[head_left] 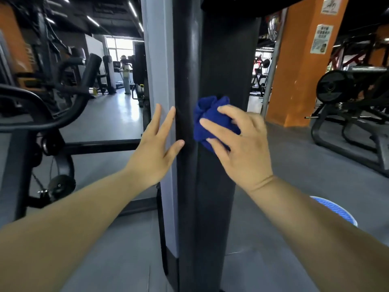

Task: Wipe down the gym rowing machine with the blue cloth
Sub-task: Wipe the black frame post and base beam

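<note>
Cloth (207,108) (blue, bunched) against black upright (221,60)

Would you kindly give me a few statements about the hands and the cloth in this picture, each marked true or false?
1. The right hand holds the cloth against the black column. True.
2. The left hand holds a spray bottle. False: it holds nothing; its straight fingers lie against the grey post.
3. The cloth is red. False: it is blue.
4. An orange pillar stands to the right of the column. True.
</note>
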### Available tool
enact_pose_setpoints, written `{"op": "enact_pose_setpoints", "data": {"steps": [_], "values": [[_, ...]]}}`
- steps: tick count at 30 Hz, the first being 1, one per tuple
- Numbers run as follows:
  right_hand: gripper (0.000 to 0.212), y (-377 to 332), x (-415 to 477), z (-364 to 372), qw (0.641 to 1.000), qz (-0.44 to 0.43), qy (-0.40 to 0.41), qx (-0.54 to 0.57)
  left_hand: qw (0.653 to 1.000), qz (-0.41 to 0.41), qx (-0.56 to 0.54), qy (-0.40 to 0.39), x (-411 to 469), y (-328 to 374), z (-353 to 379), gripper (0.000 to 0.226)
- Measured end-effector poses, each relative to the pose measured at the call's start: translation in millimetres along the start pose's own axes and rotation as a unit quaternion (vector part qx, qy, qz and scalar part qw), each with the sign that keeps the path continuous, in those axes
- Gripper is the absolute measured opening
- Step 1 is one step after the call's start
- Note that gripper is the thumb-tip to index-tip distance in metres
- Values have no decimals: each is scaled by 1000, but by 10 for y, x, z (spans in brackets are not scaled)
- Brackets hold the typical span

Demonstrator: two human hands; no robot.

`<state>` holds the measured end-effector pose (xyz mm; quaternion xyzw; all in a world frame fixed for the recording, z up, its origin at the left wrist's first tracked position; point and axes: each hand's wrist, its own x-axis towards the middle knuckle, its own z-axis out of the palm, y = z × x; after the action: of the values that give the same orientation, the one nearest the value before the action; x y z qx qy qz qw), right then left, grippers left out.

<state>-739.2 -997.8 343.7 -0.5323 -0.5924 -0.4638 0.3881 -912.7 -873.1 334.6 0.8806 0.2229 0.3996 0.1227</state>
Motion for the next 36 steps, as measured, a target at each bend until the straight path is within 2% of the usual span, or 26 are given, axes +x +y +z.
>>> {"op": "enact_pose_setpoints", "data": {"steps": [3,5,7,9,11,14,16,20,22,24,28,30,32,36], "values": [[35,-14,-564,132,996,-43,-61,46,1000,-3,10,-11,-46,-43,30,73],[42,-22,-1074,151,988,-64,-131,51,999,-14,14,-30,-65,-31,21,75],[51,-10,-1301,124,983,-72,-164,50,998,-34,18,-47,-79,30,3,75],[42,18,-1085,77,986,-62,-137,67,999,-24,15,-37,-91,95,-4,72],[36,60,-600,0,995,-15,-66,69,1000,21,21,1,-84,173,-13,65],[33,175,-30,-66,998,36,-7,50,991,88,83,54,-6,224,-23,61],[34,154,-209,-25,999,20,-19,45,987,98,115,50,59,207,-9,63],[37,34,-1195,28,989,-42,-137,45,984,99,146,20,95,173,40,66],[46,58,-1320,-3,982,-36,-173,69,980,107,163,30,84,145,89,64],[41,97,-1005,-59,984,-29,-150,90,975,111,188,52,89,129,117,64],[40,278,255,-262,998,18,-23,47,962,132,224,79,140,122,39,65],[38,361,697,-333,998,37,15,43,958,152,224,94,202,117,-74,62],[37,360,668,-309,998,42,11,36,962,149,193,119,317,174,-180,60],[49,200,-365,-163,996,21,-79,41,964,154,145,161,531,350,-191,60]]}}
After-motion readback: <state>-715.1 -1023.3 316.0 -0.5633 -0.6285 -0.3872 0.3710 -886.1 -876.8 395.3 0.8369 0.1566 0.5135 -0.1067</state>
